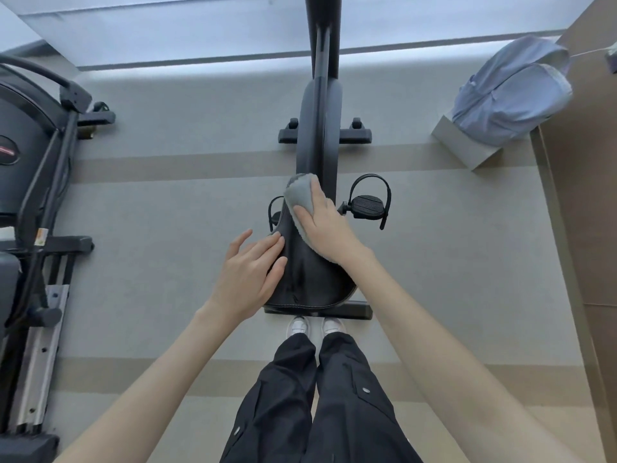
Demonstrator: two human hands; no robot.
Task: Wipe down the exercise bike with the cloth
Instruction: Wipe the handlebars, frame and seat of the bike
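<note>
Gym carpet [167, 212] underfoot; my right hand [325, 228] presses cloth [298, 195] flat-fingered on seat [310, 282], left hand [248, 275] lies flat alongside, so the unpinched cloth may slide off.

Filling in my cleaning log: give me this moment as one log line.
step: saddle wipe | right hand: presses grey cloth on saddle front | left hand: rests on saddle's left side

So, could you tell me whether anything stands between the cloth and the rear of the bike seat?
Nothing lies on top of the seat between the cloth, pressed under the right hand near the nose, and the rear edge. Only the left hand rests against the seat's left side, its fingers touching that edge.
</note>
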